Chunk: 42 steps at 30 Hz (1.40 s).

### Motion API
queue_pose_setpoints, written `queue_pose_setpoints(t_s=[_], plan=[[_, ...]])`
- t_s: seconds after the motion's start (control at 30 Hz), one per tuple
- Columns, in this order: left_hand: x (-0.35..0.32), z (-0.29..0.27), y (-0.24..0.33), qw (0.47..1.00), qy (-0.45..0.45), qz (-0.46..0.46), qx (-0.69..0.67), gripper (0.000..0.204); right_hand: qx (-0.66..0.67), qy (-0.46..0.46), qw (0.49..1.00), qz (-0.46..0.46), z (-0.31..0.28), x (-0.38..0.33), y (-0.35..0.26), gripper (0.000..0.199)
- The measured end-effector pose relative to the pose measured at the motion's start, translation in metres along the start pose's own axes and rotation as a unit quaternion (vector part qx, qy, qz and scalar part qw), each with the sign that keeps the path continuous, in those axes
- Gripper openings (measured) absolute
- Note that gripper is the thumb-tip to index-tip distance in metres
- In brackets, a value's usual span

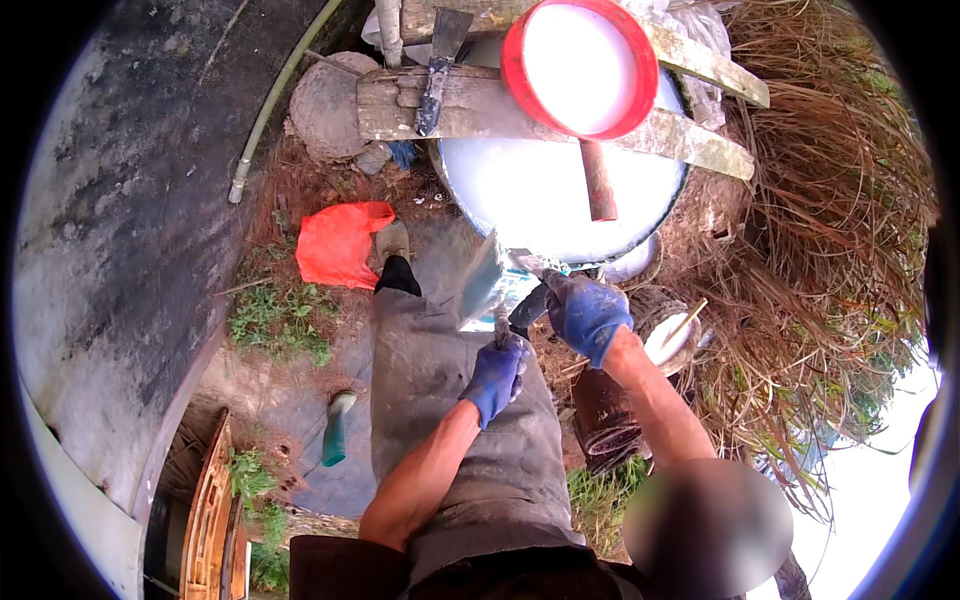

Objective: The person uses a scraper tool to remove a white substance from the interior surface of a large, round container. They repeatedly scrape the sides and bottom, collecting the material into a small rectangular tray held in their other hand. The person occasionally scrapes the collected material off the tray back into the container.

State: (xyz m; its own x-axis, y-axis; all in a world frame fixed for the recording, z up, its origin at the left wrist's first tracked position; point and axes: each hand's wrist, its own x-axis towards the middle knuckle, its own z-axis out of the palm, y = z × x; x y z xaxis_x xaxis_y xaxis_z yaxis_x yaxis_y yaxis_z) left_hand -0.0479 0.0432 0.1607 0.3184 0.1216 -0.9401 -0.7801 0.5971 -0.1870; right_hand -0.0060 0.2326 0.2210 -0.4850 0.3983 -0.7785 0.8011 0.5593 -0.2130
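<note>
My left hand [495, 378], in a blue-purple glove, is closed round the short handle of a flat plate tool [484, 280], pale and streaked with white and teal. My right hand [590, 312], gloved alike, is closed on a small scraper-like tool [526, 261] whose greyish end meets the plate's upper edge. Both hands are in front of my legs, just below a large round tub [470, 185] of white liquid. A red dipper [513, 75] full of white liquid rests over the tub on planks, its brown handle pointing toward me.
A scraper [436, 85] lies on a weathered wooden plank [390, 103] across the tub. An orange-red plastic bag [335, 248] is on the ground at left, near a green object [337, 430]. Dry grass [810, 180] crowds the right side; a dark curved wall [110, 230] rises at left.
</note>
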Motion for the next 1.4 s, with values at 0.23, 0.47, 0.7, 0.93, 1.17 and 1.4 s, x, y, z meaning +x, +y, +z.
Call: queue_pose_setpoints(t_s=[0.23, 0.47, 0.7, 0.93, 1.17, 1.4], plan=[[0.004, -0.007, -0.001, 1.000, -0.003, 0.018, -0.006, 0.032, -0.033, 0.006, 0.999, -0.031, -0.007, -0.016, -0.015, 0.030], [0.005, -0.011, 0.004, 0.999, -0.021, -0.008, -0.041, 0.031, -0.064, -0.035, 0.997, -0.020, -0.030, -0.026, -0.036, 0.026], [-0.002, -0.003, 0.014, 0.997, -0.028, -0.060, -0.039, 0.032, -0.048, -0.078, 0.996, -0.013, -0.019, 0.025, -0.040, 0.025], [0.000, -0.002, 0.013, 0.996, -0.052, -0.040, -0.057, 0.032, -0.042, -0.089, 0.995, 0.010, -0.025, 0.022, -0.058, 0.033], [0.001, -0.006, 0.010, 0.997, -0.039, -0.038, -0.058, 0.032, 0.019, 0.023, 0.998, -0.048, -0.028, -0.016, -0.057, 0.029], [0.001, -0.006, 0.012, 0.997, -0.048, -0.032, -0.053, 0.033, 0.011, 0.020, 0.998, -0.052, -0.024, -0.012, -0.058, 0.029]])
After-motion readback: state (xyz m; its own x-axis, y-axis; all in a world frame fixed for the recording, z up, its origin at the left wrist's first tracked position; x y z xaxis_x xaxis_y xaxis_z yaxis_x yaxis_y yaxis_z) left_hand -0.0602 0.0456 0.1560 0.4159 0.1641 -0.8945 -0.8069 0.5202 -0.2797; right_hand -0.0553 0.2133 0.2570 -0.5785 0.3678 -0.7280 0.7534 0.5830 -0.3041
